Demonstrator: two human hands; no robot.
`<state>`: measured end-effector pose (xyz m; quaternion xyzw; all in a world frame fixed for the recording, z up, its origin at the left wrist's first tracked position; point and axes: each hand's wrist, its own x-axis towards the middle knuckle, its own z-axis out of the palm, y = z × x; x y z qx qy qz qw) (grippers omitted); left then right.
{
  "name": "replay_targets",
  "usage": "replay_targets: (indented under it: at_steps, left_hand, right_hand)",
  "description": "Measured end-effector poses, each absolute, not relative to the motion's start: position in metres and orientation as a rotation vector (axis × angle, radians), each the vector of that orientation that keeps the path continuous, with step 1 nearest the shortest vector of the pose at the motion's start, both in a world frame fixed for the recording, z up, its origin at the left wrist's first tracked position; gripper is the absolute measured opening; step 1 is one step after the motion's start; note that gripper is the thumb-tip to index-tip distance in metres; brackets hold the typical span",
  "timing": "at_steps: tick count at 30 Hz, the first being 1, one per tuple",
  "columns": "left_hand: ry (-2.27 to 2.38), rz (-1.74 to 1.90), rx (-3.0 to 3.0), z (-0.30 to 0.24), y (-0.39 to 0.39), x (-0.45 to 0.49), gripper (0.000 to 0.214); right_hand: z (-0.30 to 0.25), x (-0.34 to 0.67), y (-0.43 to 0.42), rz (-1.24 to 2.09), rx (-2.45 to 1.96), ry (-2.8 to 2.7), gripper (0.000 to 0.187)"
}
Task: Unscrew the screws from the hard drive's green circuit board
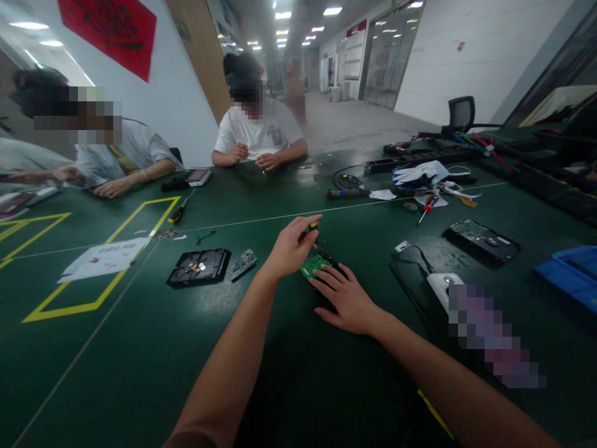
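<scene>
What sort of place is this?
Probably an electronics workshop: a green circuit board lies partly under the right hand, with a loose board and a red screwdriver elsewhere on the green table.

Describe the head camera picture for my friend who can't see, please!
The left hand grips a black-and-yellow handle near a green board, and the right hand lies across the board. To the left, a flat black device and a screwdriver lie on the green table; people sit across it.
</scene>
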<state>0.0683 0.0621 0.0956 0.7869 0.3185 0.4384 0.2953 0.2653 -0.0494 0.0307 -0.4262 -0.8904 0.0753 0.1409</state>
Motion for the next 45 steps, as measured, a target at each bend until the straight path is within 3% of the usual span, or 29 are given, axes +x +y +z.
replay_targets:
  at_steps: [12,20,30,45]
  left_hand:
    - [1.089,1.257,2.160,0.096,0.064,0.068,0.027]
    - [0.958,1.204,2.192,0.094,0.063,0.071,0.041]
    - [1.090,1.385,2.102,0.079,0.068,0.077,0.026]
    - [1.010,1.264,2.152,0.085,0.064,0.078,0.039]
  right_hand:
    - [0.034,0.264,-0.050,0.237,-1.238,-2.574,0.065]
    - [0.034,0.265,-0.050,0.232,-1.237,-2.577,0.065]
    - [0.032,0.265,-0.050,0.236,-1.234,-2.561,0.065]
    - [0.032,0.265,-0.049,0.229,-1.234,-2.560,0.065]
